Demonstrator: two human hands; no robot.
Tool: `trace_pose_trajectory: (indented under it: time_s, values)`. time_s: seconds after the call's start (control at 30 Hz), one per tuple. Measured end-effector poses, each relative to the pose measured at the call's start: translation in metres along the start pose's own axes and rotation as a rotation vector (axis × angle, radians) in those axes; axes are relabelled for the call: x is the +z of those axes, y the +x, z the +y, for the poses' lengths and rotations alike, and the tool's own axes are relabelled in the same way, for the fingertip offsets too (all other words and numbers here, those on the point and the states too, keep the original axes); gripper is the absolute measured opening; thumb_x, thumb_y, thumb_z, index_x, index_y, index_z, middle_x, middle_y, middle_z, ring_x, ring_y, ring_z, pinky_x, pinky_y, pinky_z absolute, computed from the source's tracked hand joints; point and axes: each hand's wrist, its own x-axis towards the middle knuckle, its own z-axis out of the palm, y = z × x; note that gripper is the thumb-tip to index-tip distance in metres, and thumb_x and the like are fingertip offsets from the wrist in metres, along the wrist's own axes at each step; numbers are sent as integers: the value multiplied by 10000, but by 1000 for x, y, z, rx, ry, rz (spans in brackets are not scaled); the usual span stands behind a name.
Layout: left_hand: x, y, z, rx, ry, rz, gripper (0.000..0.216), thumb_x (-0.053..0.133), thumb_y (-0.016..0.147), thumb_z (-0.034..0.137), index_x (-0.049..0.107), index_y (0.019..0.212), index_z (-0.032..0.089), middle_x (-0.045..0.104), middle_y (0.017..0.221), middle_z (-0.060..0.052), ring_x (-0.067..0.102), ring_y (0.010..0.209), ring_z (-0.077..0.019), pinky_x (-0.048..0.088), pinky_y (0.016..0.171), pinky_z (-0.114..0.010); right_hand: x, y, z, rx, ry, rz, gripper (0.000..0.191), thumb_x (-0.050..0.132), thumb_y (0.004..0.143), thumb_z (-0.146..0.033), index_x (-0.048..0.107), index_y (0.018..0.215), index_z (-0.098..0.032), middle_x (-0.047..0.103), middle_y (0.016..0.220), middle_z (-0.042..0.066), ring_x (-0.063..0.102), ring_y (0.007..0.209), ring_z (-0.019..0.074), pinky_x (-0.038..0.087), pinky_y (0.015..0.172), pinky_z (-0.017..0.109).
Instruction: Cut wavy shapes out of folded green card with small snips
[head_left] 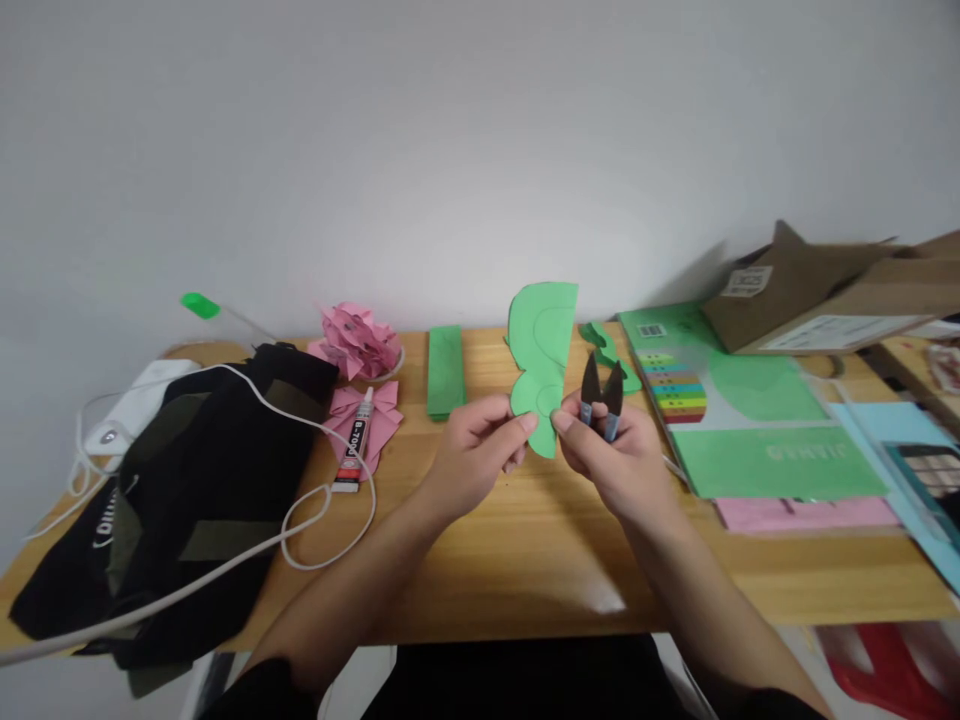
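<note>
My left hand (480, 450) pinches the lower edge of a green paper cut-out (541, 345) held upright above the wooden table (525, 560). My right hand (611, 455) touches the same paper with its thumb and grips small snips (602, 395), blades pointing up and apart, just right of the paper. Both hands hover over the table's middle.
A folded green strip (445, 372), green scraps (604, 345), pink paper flowers (358, 342) and a glue tube (355, 445) lie behind. A black bag (202, 470) with a white cable (300, 520) sits left. Coloured paper packs (750, 420) and a cardboard box (817, 290) are right.
</note>
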Motion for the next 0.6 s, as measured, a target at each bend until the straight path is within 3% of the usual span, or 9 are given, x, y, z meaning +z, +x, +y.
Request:
trace_pose_trajectory:
  time_s: [0.23,0.47,0.6]
  values:
    - [2,0,-7,1,-39,-58,215,596,809,276,548,631,165,480,492,52,420,433,-66,348,437,-193,-3,0,8,10,22,47,207,683,827,-296,585,684,-183,352,547,-75,317,433,70,211,386,217]
    - [4,-2,2,28,44,-14,292,579,833,257,503,564,175,479,493,42,431,448,-70,348,449,-203,-1,-3,1,31,78,31,251,699,850,-376,596,720,-187,350,567,-67,294,469,76,185,400,217]
    - [5,-2,8,109,29,106,317,594,838,271,500,548,181,487,468,40,444,438,-75,357,446,-212,-3,-9,-4,96,176,-126,434,442,959,-593,621,915,-199,385,624,-48,283,493,88,192,413,225]
